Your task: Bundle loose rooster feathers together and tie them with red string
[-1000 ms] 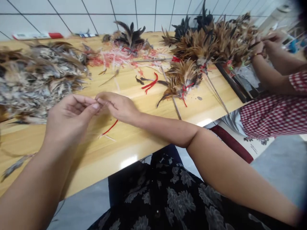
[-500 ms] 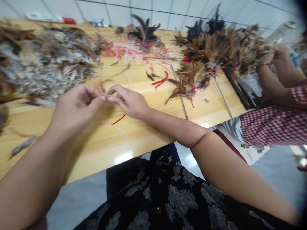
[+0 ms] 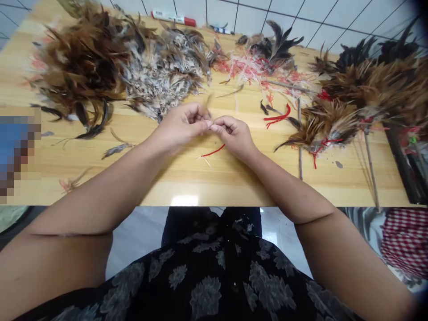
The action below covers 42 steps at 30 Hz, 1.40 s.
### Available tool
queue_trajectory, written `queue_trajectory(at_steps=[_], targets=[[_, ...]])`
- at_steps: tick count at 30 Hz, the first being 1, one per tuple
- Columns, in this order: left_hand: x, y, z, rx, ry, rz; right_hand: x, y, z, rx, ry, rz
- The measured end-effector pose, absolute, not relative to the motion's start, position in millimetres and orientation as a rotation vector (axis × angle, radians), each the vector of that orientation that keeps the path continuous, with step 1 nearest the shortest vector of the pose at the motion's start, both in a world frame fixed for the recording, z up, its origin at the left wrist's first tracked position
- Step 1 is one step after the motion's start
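Note:
My left hand [image 3: 187, 125] and my right hand [image 3: 236, 136] meet over the middle of the wooden table, thumbs and forefingers pinched tip to tip. A small brown feather [image 3: 209, 102], thin and blurred, rises from the fingers of my left hand. What lies between the right fingertips is too small to make out. Just below the hands, a red string [image 3: 214, 150] with a pale end lies on the wood. Behind my left hand spreads a pile of grey-white feathers [image 3: 160, 76]. Loose red strings [image 3: 279, 117] lie right of my right hand.
Brown feathers [image 3: 87, 62] are heaped at the left. Bundled brown feathers [image 3: 331, 118] tied with red string and thin sticks [image 3: 371, 169] lie at the right. Tangled pink-white strands [image 3: 247, 69] and a red-capped marker [image 3: 173, 18] are toward the back. Checked red cloth [image 3: 406, 240] shows beyond the table's edge.
The view has swung left, so things appear farther right and the co-worker's hands have left the picture. My hands stay pinched together above the table.

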<state>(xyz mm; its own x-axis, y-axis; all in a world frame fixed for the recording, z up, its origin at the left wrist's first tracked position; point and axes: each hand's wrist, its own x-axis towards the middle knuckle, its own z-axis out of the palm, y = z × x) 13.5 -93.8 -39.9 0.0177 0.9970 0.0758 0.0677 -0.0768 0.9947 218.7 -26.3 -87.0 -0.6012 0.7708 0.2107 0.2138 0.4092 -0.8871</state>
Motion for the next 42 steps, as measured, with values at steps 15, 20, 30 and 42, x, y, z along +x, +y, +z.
queue_trajectory(at_steps=[15,20,30,42], targets=[[-70.4,-116.8,54.9,1.366,2.583,0.137,223.3,-20.5,-85.4,-0.809,-1.802,1.215],[-71.0,-100.1,34.4,1.463,2.457,-0.065,224.4,-19.1,-85.6,-0.831,-1.819,1.198],[-77.8,-101.2,30.5,1.536,2.455,-0.083,219.1,-21.4,-85.9,-0.854,-1.841,1.189],[-88.6,-90.8,5.7,1.463,2.491,-0.079,218.8,-25.5,-81.3,-0.837,-1.988,0.938]])
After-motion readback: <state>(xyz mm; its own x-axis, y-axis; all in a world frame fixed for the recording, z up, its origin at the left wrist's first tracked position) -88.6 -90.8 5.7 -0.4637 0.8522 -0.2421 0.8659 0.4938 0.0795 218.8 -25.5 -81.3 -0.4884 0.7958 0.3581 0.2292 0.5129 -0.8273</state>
